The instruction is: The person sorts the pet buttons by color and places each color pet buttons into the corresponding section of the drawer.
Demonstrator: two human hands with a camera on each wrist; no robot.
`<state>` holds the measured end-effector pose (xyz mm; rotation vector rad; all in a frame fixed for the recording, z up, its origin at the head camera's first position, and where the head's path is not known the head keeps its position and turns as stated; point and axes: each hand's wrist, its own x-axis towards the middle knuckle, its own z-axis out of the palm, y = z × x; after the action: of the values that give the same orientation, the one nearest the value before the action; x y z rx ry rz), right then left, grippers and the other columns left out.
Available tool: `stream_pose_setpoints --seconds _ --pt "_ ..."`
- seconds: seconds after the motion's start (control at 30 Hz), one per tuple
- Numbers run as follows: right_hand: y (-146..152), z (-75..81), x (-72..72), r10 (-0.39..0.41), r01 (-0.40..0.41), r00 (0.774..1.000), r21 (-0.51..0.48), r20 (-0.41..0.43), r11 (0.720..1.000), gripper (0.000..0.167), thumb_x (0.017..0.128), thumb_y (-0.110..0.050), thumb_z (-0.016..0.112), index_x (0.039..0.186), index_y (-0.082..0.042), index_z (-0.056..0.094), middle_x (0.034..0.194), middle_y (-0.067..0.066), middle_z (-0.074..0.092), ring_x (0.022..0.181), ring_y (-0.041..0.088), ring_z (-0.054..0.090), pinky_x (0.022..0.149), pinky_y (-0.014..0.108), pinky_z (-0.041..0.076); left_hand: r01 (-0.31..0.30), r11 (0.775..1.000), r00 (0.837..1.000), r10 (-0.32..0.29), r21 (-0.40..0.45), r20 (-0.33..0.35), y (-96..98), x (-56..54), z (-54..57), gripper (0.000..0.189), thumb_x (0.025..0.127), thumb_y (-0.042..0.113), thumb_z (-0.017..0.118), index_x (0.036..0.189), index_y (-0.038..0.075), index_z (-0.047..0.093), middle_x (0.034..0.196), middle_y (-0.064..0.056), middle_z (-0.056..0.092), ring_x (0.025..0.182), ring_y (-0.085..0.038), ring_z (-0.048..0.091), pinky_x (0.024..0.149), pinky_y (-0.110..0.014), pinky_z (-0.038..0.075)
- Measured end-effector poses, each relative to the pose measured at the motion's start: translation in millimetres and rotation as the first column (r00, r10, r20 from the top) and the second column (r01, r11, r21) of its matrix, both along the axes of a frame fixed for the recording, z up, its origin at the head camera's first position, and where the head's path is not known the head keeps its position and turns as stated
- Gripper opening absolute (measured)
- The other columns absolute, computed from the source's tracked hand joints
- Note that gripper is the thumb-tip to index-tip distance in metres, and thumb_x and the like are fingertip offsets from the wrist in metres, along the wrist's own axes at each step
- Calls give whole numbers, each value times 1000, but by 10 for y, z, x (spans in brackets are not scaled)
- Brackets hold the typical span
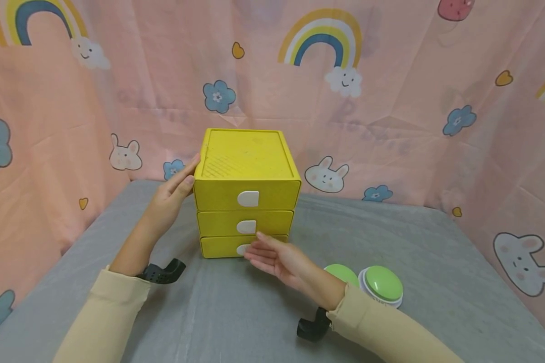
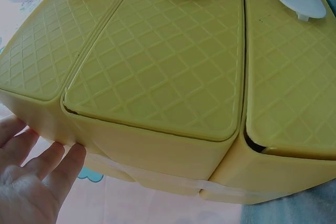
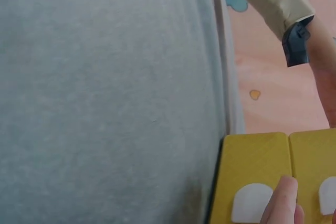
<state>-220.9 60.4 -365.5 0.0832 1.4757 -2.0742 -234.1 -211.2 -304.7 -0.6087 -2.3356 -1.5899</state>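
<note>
A small yellow three-drawer cabinet [image 1: 247, 154] stands on the grey cloth, all drawers closed, each with a white tab handle. My left hand [image 1: 169, 201] rests against its upper left side; in the left wrist view the fingers [image 2: 68, 174] touch the wall beside the top drawer. My right hand [image 1: 279, 259] is before the bottom drawer [image 1: 220, 247], fingers extended and partly covering its white handle [image 1: 242, 249]. In the right wrist view a fingertip [image 3: 286, 184] overlaps the edge of that handle [image 3: 251, 203].
Two green push buttons on white bases stand to the right: one round button [image 1: 383, 283] in full view, another [image 1: 341, 273] partly behind my right forearm. A pink patterned curtain [image 1: 263, 70] hangs behind the grey cloth-covered table [image 1: 218, 322].
</note>
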Motion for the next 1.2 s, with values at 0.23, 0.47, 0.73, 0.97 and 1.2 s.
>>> stream_pose_setpoints --seconds 0.23,0.47,0.73,0.97,1.2 --pt "23 -103 0 42 -43 999 27 32 999 44 102 -30 58 124 8 57 99 10 73 93 20 73 92 34 60 -6 1000 1000 6 -2 8 -3 -2 5 51 109 39 34 158 30 26 167 8 18 154 -21 21 118 -57 33" --pt "15 -188 -7 50 -53 996 44 72 998 49 101 -31 59 128 10 55 101 14 73 95 23 72 98 37 57 -6 1000 1000 6 4 8 0 -1 1 51 109 39 34 158 29 26 167 8 18 154 -21 20 119 -56 32" --pt "-8 -247 -23 59 -63 995 55 76 996 54 102 -31 57 132 14 50 108 18 70 102 26 71 103 38 54 -3 1000 1000 3 9 13 6 4 2 51 109 37 34 158 28 26 167 10 18 154 -20 19 119 -56 32" --pt "-29 -267 -51 55 -60 995 60 83 996 56 103 -29 55 136 16 46 124 27 63 111 31 68 108 41 50 -5 1000 1000 5 9 12 7 5 3 51 109 36 34 158 27 26 167 8 18 154 -21 20 119 -57 32" --pt "-78 -279 -91 50 -55 994 49 102 997 56 104 -28 54 137 16 44 133 31 57 116 33 66 112 43 44 -3 1000 1000 3 4 6 1 -5 4 52 109 38 34 159 27 25 167 6 17 154 -23 20 118 -59 32"
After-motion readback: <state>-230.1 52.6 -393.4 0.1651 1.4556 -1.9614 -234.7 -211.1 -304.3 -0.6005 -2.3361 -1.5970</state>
